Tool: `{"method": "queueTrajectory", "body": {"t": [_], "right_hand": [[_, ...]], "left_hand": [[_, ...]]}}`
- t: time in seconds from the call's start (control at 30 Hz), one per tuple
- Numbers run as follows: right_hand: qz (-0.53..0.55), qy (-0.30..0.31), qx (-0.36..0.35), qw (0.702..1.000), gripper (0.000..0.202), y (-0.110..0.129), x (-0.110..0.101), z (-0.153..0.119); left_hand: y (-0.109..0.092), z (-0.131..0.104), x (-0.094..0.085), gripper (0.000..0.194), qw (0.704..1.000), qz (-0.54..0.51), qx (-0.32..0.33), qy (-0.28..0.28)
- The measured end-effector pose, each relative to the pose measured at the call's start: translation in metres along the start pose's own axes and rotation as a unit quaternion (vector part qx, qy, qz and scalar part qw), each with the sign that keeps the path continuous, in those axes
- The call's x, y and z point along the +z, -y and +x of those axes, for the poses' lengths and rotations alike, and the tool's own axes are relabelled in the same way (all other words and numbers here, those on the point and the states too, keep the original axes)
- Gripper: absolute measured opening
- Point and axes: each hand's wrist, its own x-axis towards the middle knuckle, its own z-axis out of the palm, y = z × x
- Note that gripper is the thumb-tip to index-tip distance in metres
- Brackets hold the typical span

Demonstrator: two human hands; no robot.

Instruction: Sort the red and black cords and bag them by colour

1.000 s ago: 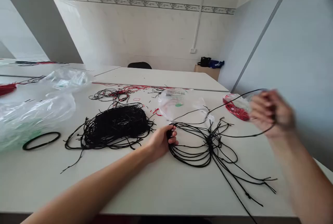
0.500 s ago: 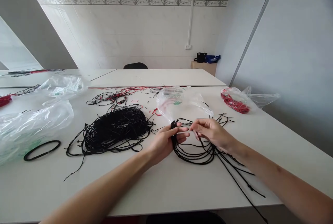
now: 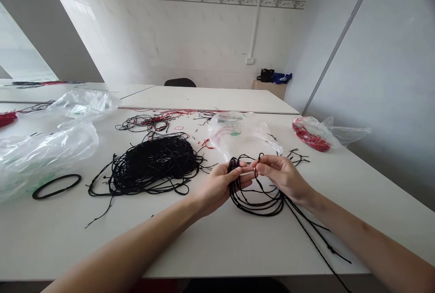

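Note:
Looped black cords (image 3: 261,213) hang from my left hand (image 3: 227,182), whose thumb presses them against the fingers. My right hand (image 3: 280,173) pinches a thin black cord (image 3: 260,182) between thumb and forefinger, close to the left fingertips. The loops spread over the white table beneath both hands, and their knotted loose ends trail toward the lower right, under my right forearm. A large heap of black cords (image 3: 156,163) lies to the left of my left hand.
A clear plastic bag (image 3: 239,132) lies just beyond my hands. Red cords in a bag (image 3: 311,135) sit at the right. More plastic bags (image 3: 64,148) and a black ring (image 3: 57,187) are at the left. Red and black scraps (image 3: 149,123) lie behind the heap.
The view has tilted slightly. My right hand now holds the thin cord raised, with a small loop showing above its fingertips. My left hand keeps its hold on the loops.

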Motion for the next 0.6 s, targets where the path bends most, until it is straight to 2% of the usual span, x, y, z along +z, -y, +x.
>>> {"method": "queueTrajectory", "body": {"t": [0.17, 0.33, 0.43, 0.6], "right_hand": [[0.021, -0.097, -0.022, 0.995, 0.019, -0.005, 0.001, 0.005], [0.003, -0.140, 0.000, 0.990, 0.024, -0.018, 0.003, 0.005], [-0.014, -0.147, 0.009, 0.989, 0.027, -0.022, 0.004, 0.004], [-0.045, -0.122, 0.004, 0.991, 0.028, -0.017, 0.006, 0.002]], "left_hand": [[0.003, -0.001, 0.001, 0.018, 1.000, -0.010, -0.025, 0.016], [0.009, -0.005, 0.006, 0.012, 0.998, -0.026, -0.045, 0.046], [0.011, -0.005, 0.006, 0.012, 0.996, -0.041, -0.043, 0.064], [0.009, -0.004, 0.003, 0.017, 0.994, -0.051, -0.052, 0.082]]}}
